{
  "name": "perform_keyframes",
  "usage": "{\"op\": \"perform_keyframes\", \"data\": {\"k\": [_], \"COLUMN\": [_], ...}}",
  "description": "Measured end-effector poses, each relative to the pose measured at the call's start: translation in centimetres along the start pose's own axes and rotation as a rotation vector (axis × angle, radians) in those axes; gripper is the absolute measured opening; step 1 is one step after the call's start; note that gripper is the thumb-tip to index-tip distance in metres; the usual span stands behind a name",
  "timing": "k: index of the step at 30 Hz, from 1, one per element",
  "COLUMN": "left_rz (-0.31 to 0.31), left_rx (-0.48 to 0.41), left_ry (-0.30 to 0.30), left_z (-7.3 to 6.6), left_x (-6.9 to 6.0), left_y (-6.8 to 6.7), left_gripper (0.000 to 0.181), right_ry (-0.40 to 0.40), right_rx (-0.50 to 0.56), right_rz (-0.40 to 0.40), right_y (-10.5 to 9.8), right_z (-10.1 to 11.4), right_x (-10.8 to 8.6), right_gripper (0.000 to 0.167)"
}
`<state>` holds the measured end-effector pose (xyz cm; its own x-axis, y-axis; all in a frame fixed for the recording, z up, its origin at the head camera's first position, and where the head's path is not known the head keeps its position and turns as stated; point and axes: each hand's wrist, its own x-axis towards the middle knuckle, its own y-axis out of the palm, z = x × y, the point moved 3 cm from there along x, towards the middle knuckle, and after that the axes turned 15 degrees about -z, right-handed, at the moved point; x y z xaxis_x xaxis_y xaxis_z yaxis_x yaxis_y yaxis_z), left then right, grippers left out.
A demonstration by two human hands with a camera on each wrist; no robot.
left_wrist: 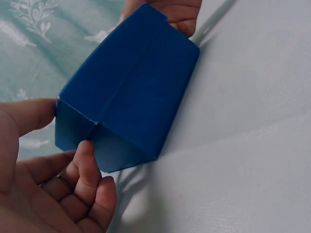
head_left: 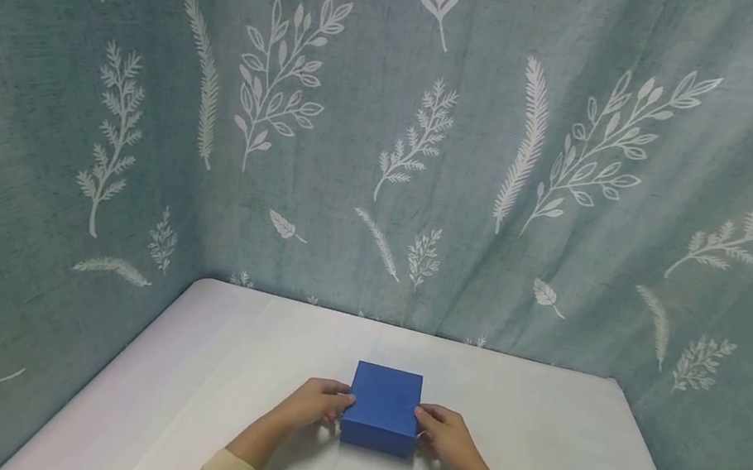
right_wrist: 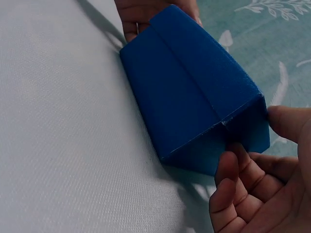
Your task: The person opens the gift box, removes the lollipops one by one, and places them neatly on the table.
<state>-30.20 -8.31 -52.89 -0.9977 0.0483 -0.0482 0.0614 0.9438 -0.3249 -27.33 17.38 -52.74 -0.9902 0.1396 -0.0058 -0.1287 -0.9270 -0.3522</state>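
A closed blue box (head_left: 384, 400) is held between both hands over the white table, its front side facing the person. The left hand (head_left: 314, 404) grips its left side, thumb at the upper edge and fingers against the side. On the opposite side the right hand (head_left: 448, 436) holds it the same way. In the left wrist view, the left hand (left_wrist: 63, 170) pinches one end of the box (left_wrist: 131, 82). The right wrist view has the right hand (right_wrist: 267, 170) at the other end of the box (right_wrist: 189, 87), a seam running along its side.
The white table (head_left: 236, 345) reaches back to a green curtain (head_left: 348, 138) printed with pale leaves, which also hangs along the left and right sides. Dark bands with small devices are at both sleeves.
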Motion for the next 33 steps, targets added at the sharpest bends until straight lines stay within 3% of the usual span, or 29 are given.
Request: {"op": "perform_keyframes", "data": {"k": [9,18,27,33], "left_rz": [-0.001,0.003,0.01,0.026], "left_rx": [-0.038,-0.061,-0.064,-0.069], "left_ry": [0.03,0.048,0.09,0.11], "left_z": [-0.6,-0.8,-1.2,-1.8], "left_x": [-0.2,-0.3,0.0,-0.4], "left_y": [-0.2,-0.4,-1.5,-1.4], "left_gripper": [0.049,0.051,0.053,0.053], "right_ry": [-0.017,0.003,-0.001,0.003], "right_rx": [0.02,0.044,0.078,0.115], "right_rz": [-0.054,-0.096,-0.109,-0.14], "right_y": [0.2,0.0,0.0,-0.5], "right_z": [-0.3,0.2,1.6,2.1], "right_x": [0.6,0.2,0.4,0.1], "right_gripper": [0.037,0.037,0.034,0.03]}}
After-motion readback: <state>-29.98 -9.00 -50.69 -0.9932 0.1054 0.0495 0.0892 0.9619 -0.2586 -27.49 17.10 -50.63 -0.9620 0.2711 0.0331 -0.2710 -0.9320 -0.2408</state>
